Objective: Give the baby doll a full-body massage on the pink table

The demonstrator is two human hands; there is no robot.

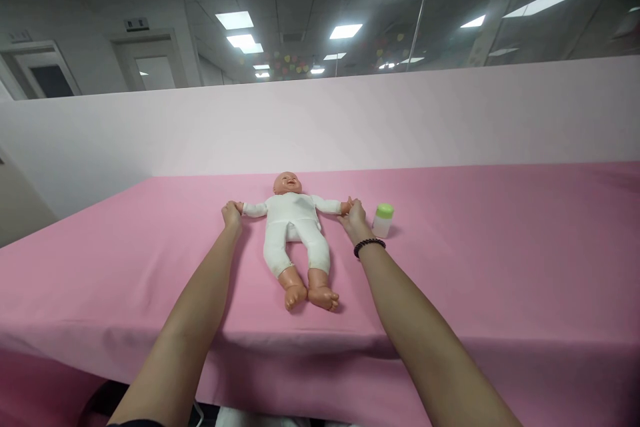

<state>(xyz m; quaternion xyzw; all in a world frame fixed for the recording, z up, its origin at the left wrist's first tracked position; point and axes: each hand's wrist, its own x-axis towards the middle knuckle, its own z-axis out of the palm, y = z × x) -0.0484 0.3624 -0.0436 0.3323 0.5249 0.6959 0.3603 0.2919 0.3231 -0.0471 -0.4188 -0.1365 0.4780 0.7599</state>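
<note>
A baby doll [293,217] in a white suit lies on its back, feet toward me, its arms stretched out to both sides. At the left, my left hand [231,215] is closed around one of the doll's hands. On the other side my right hand [355,217] grips the doll's other hand, with a dark beaded bracelet [369,246] on that wrist. Just right of my right hand stands a small bottle [383,220] with a green lid and a whitish see-through body.
A pink cloth [480,253] covers the wide table and hangs over its front edge. Behind it rises a low white wall [350,123] with glass panels [310,20] above. Two doors [155,70] show at the back left.
</note>
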